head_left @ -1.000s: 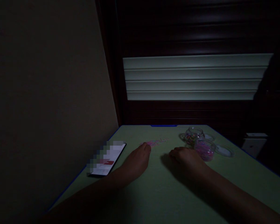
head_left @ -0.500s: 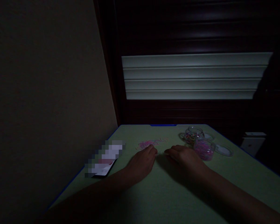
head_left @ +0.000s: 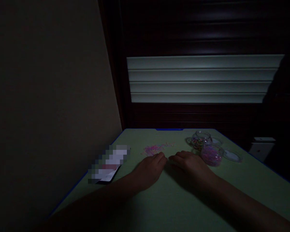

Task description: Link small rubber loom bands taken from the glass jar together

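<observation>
Close in front of a loose pile of thin pink and purple bands [head_left: 152,149], my left hand [head_left: 151,169] rests low over the green table [head_left: 164,199] with its fingers pressed together. Facing it, my right hand [head_left: 189,163] has its fingers closed too, the fingertips a short gap from those of my left hand. Anything between the fingertips is too small and dark to make out. Just behind my right hand stands a clear jar of pink bands [head_left: 211,155]; another open jar [head_left: 200,140] behind it holds multicoloured bands.
Two clear round lids [head_left: 232,156] lie right of the jars. At the left table edge lies a phone [head_left: 108,175], its screen blurred out. A wall [head_left: 50,80] rises on the left. A white box [head_left: 261,150] stands beyond the right edge.
My left hand has moved slightly right, toward my right hand, uncovering more of the band pile. My right hand has barely shifted left.
</observation>
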Tool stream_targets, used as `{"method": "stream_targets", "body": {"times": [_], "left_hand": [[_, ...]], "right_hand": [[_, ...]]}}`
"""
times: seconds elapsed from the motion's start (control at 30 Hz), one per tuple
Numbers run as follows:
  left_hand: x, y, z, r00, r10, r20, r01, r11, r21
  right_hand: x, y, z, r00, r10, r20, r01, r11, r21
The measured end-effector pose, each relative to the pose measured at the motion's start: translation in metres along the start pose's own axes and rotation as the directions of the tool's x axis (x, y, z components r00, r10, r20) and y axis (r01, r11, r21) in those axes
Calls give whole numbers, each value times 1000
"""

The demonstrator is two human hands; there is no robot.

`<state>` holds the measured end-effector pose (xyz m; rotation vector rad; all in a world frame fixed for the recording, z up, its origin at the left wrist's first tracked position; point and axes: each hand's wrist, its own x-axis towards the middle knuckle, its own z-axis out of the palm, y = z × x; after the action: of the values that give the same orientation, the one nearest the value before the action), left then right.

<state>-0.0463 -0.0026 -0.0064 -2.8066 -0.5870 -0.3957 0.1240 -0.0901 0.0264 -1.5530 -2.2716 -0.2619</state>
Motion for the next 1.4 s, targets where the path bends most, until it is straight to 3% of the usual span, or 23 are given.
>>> {"method": "stream_targets", "body": {"times": [0.2,0.9,1.23,1.4], "left_hand": [[0,2,-5,999,51,2,-51,999,8],[-2,-1,1,1000,26,8,-26,999,28],[-2,-1,-2,999,36,19,-36,999,9],[-2,-2,1,999,25,25,-25,1000,16]], "right_hand": [[-1,4,6,999,-30,-20,30,1000,-2],[-2,9,3,999,-41,-14,39,987,-156],[1,16,-7,992,118,42,-89,902,-423],[-3,21,-20,977,205,-58,-203,815,-542]]}}
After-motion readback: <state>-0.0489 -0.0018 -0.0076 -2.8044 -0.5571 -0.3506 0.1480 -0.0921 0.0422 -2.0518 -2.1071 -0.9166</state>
